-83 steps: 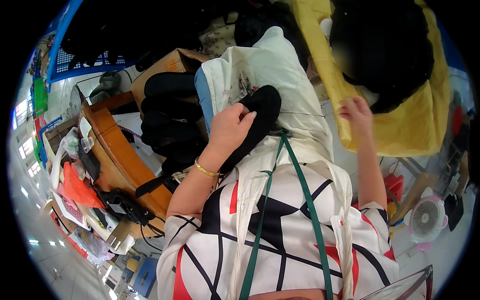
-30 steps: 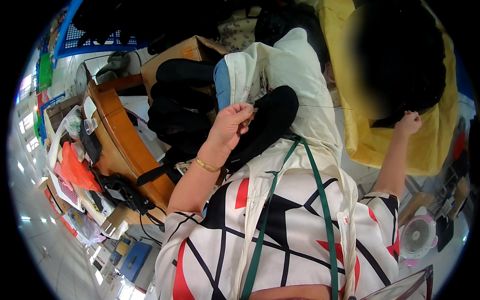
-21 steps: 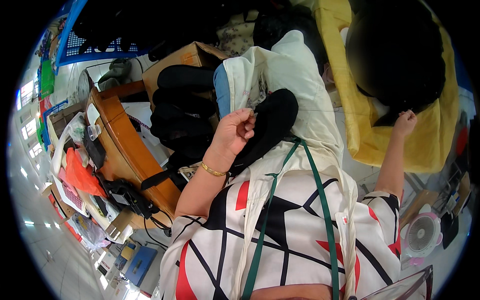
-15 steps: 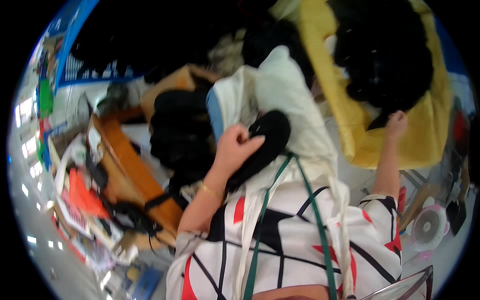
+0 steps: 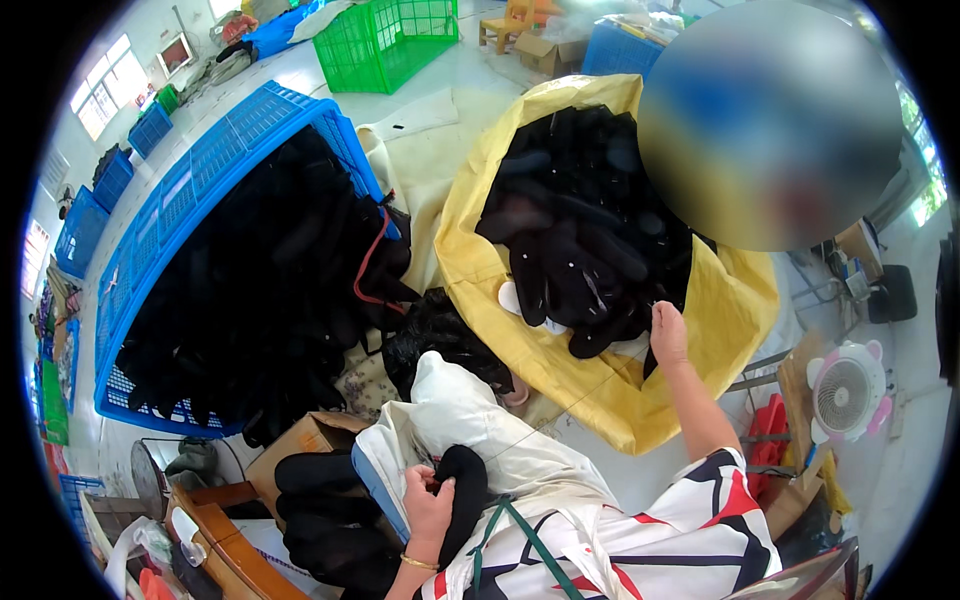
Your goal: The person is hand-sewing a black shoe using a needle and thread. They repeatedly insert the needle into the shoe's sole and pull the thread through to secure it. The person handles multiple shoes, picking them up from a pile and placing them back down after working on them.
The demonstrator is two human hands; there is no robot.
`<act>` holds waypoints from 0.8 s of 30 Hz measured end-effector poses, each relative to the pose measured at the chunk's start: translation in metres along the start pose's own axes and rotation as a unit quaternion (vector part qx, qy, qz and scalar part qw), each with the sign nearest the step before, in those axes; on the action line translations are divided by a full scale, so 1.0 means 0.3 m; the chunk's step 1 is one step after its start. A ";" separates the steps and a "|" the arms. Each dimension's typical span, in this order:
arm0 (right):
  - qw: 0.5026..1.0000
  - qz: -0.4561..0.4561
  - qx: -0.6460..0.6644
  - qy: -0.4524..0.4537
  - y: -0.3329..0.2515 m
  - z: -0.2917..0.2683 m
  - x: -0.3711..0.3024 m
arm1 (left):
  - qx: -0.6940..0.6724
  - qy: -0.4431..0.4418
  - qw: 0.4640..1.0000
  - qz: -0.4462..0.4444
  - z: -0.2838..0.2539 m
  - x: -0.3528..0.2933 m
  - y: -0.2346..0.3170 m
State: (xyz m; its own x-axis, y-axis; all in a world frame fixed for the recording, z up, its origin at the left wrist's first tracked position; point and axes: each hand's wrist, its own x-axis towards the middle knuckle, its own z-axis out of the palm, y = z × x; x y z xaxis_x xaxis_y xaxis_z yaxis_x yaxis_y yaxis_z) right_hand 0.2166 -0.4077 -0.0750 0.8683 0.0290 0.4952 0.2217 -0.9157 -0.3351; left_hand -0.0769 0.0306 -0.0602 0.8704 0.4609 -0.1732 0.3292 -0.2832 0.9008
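My left hand (image 5: 427, 507) is closed round a soft black fabric piece (image 5: 463, 485) with a rounded end, held over my lap above the white apron (image 5: 510, 435). My right hand (image 5: 668, 333) reaches out over the inner near side of a large yellow sack (image 5: 600, 405). Its fingers are pinched together at the edge of a heap of black fabric pieces (image 5: 580, 250) in the sack; what they hold is too small to make out. Several of the heaped pieces carry small white specks.
A tipped blue crate (image 5: 215, 150) full of black pieces stands at the left. More black pieces (image 5: 330, 510) are stacked by my left arm, beside a wooden frame (image 5: 235, 555). A white fan (image 5: 848, 395) is at the right, a green crate (image 5: 388, 45) at the back.
My view has swung up and to the right, bringing the blue crate and whole sack into sight. My left hand still grips the black piece; my right hand stays at the heap's edge.
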 end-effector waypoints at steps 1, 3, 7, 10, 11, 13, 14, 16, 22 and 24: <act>0.997 -0.057 -0.048 -0.015 0.006 -0.038 0.016 | 0.017 -0.010 1.000 -0.001 -0.001 -0.002 -0.004; 0.976 -0.143 -0.157 -0.054 0.062 -0.106 0.060 | 0.021 -0.006 1.000 -0.014 -0.002 0.004 0.016; 0.963 0.006 -0.262 -0.062 0.302 -0.241 0.093 | 0.034 -0.027 0.999 -0.026 0.001 0.009 0.024; 0.979 0.060 -0.171 -0.087 0.246 -0.199 0.087 | 0.042 -0.031 0.998 -0.036 -0.013 0.007 -0.005; 0.980 0.074 -0.141 -0.119 0.175 -0.169 0.085 | -0.040 -0.044 0.997 -0.052 -0.015 0.044 -0.076; 0.970 0.093 -0.103 -0.199 -0.032 -0.103 0.034 | -0.212 -0.080 0.958 -0.177 -0.016 0.062 -0.083; 0.981 0.019 -0.003 -0.193 -0.113 -0.078 -0.007 | -0.207 -0.082 0.953 -0.204 -0.021 0.056 -0.069; 0.944 0.002 0.194 -0.269 -0.340 -0.067 -0.084 | -0.245 -0.101 0.938 -0.222 -0.029 0.032 -0.033; 0.785 -0.139 0.339 -0.499 -0.806 -0.065 -0.297 | -0.260 -0.097 0.937 -0.214 -0.028 0.011 -0.047; 0.755 -0.184 0.311 -0.547 -0.822 -0.034 -0.330 | -0.223 -0.100 0.948 -0.203 -0.035 0.022 -0.031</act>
State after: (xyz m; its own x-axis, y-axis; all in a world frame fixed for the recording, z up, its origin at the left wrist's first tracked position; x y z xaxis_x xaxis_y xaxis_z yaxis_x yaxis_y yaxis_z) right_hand 0.0713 -0.1888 -0.0332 0.4685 0.8609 -0.1983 0.4068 -0.4094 -0.8166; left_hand -0.0780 0.0450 -0.0657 0.7715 0.2752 -0.5736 0.5029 0.2885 0.8148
